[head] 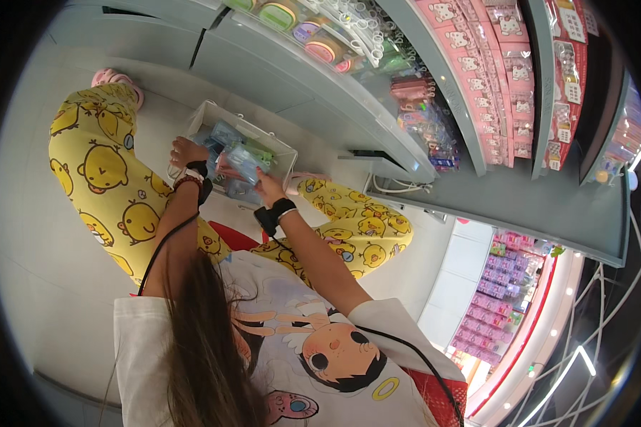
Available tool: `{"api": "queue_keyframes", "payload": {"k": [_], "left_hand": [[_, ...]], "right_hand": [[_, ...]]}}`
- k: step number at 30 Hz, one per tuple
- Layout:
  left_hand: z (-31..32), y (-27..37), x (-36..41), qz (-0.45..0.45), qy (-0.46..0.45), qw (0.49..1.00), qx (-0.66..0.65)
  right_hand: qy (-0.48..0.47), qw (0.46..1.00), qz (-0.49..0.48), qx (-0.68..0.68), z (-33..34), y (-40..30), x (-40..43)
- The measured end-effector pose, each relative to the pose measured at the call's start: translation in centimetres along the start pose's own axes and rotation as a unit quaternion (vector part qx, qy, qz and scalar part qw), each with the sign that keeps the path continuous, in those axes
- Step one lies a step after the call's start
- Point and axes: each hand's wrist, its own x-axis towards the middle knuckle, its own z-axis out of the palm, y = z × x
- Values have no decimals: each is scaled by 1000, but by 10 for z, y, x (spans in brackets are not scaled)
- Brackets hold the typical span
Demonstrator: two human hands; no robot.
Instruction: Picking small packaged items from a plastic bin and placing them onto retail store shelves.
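Between my legs on the floor stands a white wire-mesh basket (270, 140) with several small packaged items in it, some blue, some pink, some green. My right hand (270, 189) reaches over its near side, fingers gripping a clear, light-blue plastic package (245, 161). At the left side of the basket is my left hand (187, 152), its fingers curled at the rim beside dark-blue packages (209, 144); whether it grips anything cannot be made out. Both wrists wear black straps with small devices and cables.
A grey shelving unit (299, 101) rises beyond the basket, holding pink boxes (481, 101), round tubs (278, 17) and hanging small goods. A grey panel (539, 213) juts out at right. White cables (398, 187) lie beneath it. Part of something red (235, 235) shows below me.
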Motion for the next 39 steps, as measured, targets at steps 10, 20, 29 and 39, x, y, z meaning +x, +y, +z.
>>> {"api": "queue_keyframes", "payload": {"k": [10, 20, 29, 39], "left_hand": [[-84, -3, 1, -5, -127, 980, -152], [-9, 2, 14, -60, -34, 992, -102], [35, -15, 20, -63, 81, 991, -90], [1, -7, 10, -69, 37, 992, -98]], "right_hand": [[-297, 952, -9, -77, 34, -35, -5], [324, 638, -631, -300, -6, -257, -67], [275, 408, -690, -531, -43, -399, 11], [255, 521, -562, -590, -58, -423, 30]]}}
